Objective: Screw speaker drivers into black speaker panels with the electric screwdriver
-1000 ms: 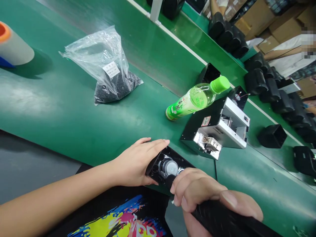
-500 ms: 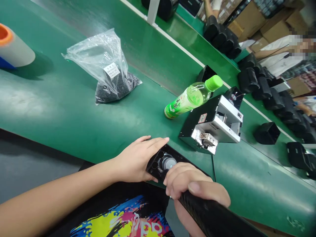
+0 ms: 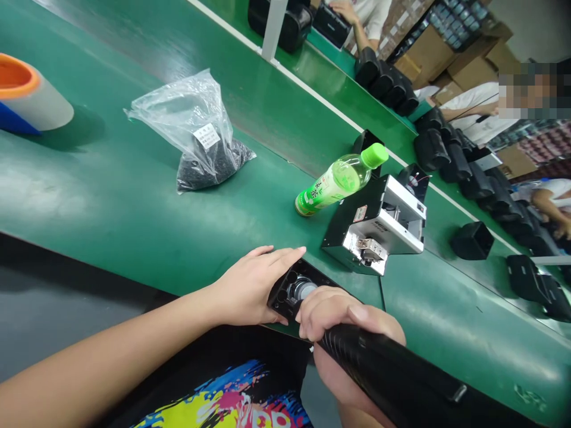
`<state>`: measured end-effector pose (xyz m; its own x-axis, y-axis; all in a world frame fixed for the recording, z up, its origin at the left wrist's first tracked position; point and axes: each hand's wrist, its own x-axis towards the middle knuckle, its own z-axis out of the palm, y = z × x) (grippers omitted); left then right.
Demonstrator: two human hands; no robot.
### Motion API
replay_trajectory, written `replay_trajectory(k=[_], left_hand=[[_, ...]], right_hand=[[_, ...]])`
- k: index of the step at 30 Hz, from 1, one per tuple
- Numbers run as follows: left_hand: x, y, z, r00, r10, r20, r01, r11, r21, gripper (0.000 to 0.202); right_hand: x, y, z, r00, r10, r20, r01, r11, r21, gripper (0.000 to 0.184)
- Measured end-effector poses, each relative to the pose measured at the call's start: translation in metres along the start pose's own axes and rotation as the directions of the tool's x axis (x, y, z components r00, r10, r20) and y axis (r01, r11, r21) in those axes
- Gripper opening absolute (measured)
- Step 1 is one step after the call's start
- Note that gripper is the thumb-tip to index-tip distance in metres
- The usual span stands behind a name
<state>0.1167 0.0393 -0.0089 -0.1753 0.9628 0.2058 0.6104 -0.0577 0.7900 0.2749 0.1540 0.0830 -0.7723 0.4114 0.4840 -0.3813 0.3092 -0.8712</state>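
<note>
L hand (image 3: 254, 286) lying open on 1 speaker box (image 3: 289, 294), R hand (image 3: 343, 315) clenched on 1 black tube (image 3: 401, 374), at table (image 3: 89, 196) front edge, 1 bottle (image 3: 339, 181), 1 bag (image 3: 205, 157) behind

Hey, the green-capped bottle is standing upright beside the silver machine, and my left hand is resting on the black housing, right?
Not quite: the head view shows the green-capped bottle lying on its side, not standing upright. It is beside the silver machine, and the left hand is resting on the black housing.
</note>
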Motion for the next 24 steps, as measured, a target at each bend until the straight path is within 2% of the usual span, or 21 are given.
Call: replay_trajectory(k=[5,12,15,17,22,24], left_hand=[[0.000,0.000,0.000,1.000,0.003,0.000,-0.003,1.000,-0.015,0.143],[0.001,0.001,-0.002,1.000,0.007,0.016,-0.007,1.000,0.005,0.146],[0.000,0.001,-0.002,1.000,0.002,0.014,-0.002,1.000,-0.005,0.145],[0.000,0.001,-0.002,1.000,0.000,0.012,0.000,1.000,-0.009,0.145],[0.000,0.001,-0.002,1.000,0.004,0.023,-0.004,1.000,-0.006,0.146],[0.000,0.001,-0.002,1.000,0.007,0.024,-0.007,1.000,-0.001,0.146]], right_hand=[[-0.001,0.002,0.000,0.997,-0.074,-0.028,0.076,0.995,0.058,0.040],[-0.002,-0.002,0.007,0.997,-0.017,-0.076,0.018,1.000,0.012,0.038],[-0.001,0.000,0.008,0.988,-0.069,-0.139,0.068,0.998,-0.010,0.038],[-0.001,0.001,0.007,0.987,-0.093,-0.131,0.094,0.996,0.006,0.037],[-0.003,-0.005,0.005,0.994,0.025,-0.102,-0.027,0.999,-0.018,0.026],[-0.004,-0.008,0.005,0.994,0.028,-0.104,-0.030,0.999,-0.026,0.027]])
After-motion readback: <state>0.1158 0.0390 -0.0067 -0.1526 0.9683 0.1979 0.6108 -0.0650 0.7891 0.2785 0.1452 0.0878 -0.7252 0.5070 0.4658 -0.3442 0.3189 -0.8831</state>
